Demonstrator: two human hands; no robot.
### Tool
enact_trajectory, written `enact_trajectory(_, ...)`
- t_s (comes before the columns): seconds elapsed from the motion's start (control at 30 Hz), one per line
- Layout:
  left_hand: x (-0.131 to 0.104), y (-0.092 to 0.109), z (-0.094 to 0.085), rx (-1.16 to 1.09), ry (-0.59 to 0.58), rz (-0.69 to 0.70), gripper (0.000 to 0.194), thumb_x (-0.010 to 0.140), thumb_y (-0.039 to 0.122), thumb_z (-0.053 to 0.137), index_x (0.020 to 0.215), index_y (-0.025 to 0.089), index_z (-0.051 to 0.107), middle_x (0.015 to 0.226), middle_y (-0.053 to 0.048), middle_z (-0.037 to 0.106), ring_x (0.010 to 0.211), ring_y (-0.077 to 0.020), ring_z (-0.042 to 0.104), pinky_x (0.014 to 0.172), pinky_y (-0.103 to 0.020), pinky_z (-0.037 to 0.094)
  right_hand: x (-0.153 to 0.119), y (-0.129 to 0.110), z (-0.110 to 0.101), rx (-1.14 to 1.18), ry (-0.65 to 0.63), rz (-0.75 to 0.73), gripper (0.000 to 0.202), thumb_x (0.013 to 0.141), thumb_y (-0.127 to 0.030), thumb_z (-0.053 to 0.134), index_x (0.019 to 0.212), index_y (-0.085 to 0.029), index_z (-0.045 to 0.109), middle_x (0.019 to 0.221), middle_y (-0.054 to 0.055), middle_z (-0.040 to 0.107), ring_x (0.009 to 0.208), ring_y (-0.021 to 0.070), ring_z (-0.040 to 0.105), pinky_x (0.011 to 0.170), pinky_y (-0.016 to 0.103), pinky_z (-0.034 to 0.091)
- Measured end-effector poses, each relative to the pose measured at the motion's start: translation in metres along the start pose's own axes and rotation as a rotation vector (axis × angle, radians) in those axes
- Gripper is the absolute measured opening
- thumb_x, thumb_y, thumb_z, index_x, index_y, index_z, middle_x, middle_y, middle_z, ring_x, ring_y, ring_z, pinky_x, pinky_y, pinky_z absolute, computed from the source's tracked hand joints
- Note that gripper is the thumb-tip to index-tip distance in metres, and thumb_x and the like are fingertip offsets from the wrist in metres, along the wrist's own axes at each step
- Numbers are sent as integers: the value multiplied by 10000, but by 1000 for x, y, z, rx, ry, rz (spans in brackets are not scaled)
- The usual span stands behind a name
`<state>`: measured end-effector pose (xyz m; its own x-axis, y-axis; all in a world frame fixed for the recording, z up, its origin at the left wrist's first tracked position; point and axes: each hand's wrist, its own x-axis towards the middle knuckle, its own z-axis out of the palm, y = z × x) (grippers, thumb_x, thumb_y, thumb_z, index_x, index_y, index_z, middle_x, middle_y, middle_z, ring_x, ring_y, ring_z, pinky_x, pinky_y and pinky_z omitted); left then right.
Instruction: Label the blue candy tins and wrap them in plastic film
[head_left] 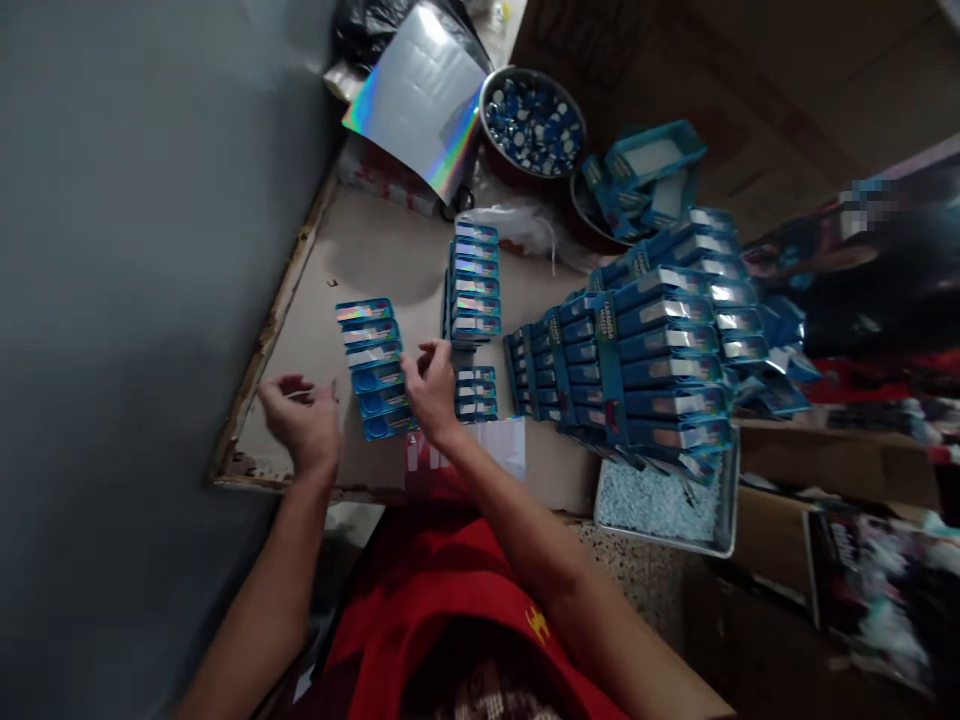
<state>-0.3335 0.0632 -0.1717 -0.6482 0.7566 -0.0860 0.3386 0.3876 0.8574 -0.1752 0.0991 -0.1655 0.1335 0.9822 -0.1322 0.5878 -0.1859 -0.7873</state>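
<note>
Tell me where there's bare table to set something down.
A wide bare patch of table lies between the shiny sheet and the left row of boxes. A narrower strip separates that row from the middle stack, with the right hand across its near end. The big box pile crowds the right, bowls the back.

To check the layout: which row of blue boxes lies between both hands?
The leftmost row: left hand on its left, right hand by its right edge; the other rows lie farther right.
</note>
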Motion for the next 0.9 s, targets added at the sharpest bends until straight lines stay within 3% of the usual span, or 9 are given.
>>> enact_trajectory(0.03, -18, 6, -8, 55, 86, 120, 327, 822, 357, 757, 1054, 224, 569, 967, -30, 638, 798, -185, 597, 790, -361, 529, -20, 12, -12, 1, 12, -54, 346, 1045, -415, 480, 1288, -169, 475, 982, 40, 667, 886, 168, 642, 854, 284, 503)
enact_trajectory(0.1, -58, 18, -16, 135, -27, 389, 211, 890, 374, 706, 1025, 264, 588, 927, -23, 639, 803, -214, 603, 832, -408, 531, -64, 45, -41, -4, 10, -96, 290, 960, -444, 606, 1133, -212, 581, 1056, 70, 679, 1011, 224, 630, 946, 334, 493)
enact_trajectory(0.17, -97, 26, -6, 131, -427, 651, 54, 950, 309, 630, 998, 284, 629, 946, -41, 692, 881, -231, 641, 856, -404, 535, -104, 90, -70, -21, 133, -18, 259, 914, -438, 629, 1066, -228, 617, 1022, 85, 685, 991, 253, 630, 921, 372, 506)
enact_trajectory(0.23, -127, 30, 24, 144, -723, 783, 135, 992, 262, 550, 1017, 273, 682, 973, -62, 731, 941, -242, 645, 883, -399, 527, -129, 137, -93, -38, 280, 147, 294, 915, -448, 586, 1074, -201, 601, 1003, 121, 672, 940, 272, 622, 857, 414, 514)
enact_trajectory(0.33, -147, 32, 90, 304, -913, 797, 242, 986, 250, 559, 1180, 212, 699, 1143, -110, 728, 1075, -283, 622, 952, -420, 504, -134, 189, -109, 60, 331, 337, 395, 854, -488, 610, 1116, -193, 608, 1075, 138, 696, 1004, 277, 641, 822, 400, 534)
enact_trajectory(0.5, -137, 26, 158, 519, -1146, 732, 309, 958, 130, 549, 1212, 189, 714, 1154, -130, 715, 1060, -264, 660, 898, -358, 502, -107, 209, -110, 286, 158, 379, 358, 853, -488, 597, 1048, -198, 674, 891, 53, 763, 786, 201, 706, 707, 310, 561)
enact_trajectory(0.67, -120, 20, 144, 334, -1100, 607, 187, 974, 207, 598, 1049, 180, 767, 1028, -95, 755, 962, -228, 678, 869, -320, 498, -116, 191, -122, 383, 97, 461, 403, 826, -434, 659, 1142, -186, 691, 664, -1, 730, 641, 205, 711, 617, 287, 547)
enact_trajectory(0.8, -126, 23, 115, 309, -906, 879, 201, 996, 274, 583, 945, 189, 758, 935, -84, 737, 925, -241, 632, 859, -354, 488, -130, 172, -132, 316, 95, 541, 373, 844, -414, 664, 1156, -217, 714, 732, 17, 778, 722, 226, 755, 649, 290, 553)
enact_trajectory(0.9, -142, 22, 104, 297, -950, 1079, 205, 1003, 237, 555, 918, 175, 732, 897, -84, 724, 875, -229, 630, 829, -348, 496, -130, 163, -132, 241, 89, 557, 313, 871, -407, 636, 1092, -209, 736, 824, 44, 806, 790, 227, 773, 692, 278, 552)
